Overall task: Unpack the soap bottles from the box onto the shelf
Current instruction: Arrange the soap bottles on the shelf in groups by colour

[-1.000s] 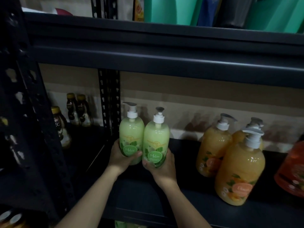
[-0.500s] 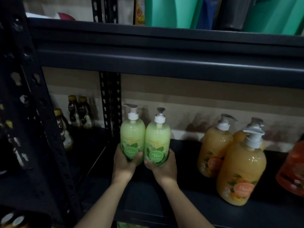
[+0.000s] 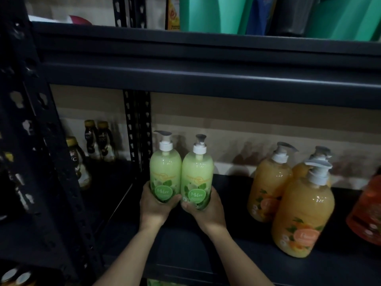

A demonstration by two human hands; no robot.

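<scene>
Two hands were in play, each wrapped round its own bottle. Your left hand (image 3: 153, 205) curled about the lower body of one pale green, round-shouldered plastic pump bottle (image 3: 165, 172), thumb across the round label; your right hand (image 3: 206, 209) cupped the base of its green twin (image 3: 196, 176) the same way. The pair stood upright, sides touching, near the left end of the dark metal shelf board (image 3: 185, 254), back from its front edge. Whether their bases were fully down could not be told, as your fingers hid them.

Judging by the full bodies, each was fairly heavy for one hand, and the glossy plastic looked smooth and likely slippery. The walls seemed stiff enough for a firm squeeze. That low, wide grip suited them; the white collar and thin grey spout were probably a poor place to lift from.

Toward the shelf's right end stood three amber-orange pump bottles (image 3: 303, 215) of the same shape, and a red-orange bottle (image 3: 369, 213) cut off at the side. Behind the green pair rose a perforated black steel post (image 3: 137, 129), with small dark yellow-capped drink bottles (image 3: 99, 141) beyond it. Farthest back ran a matt tan wall panel (image 3: 247, 112).
</scene>
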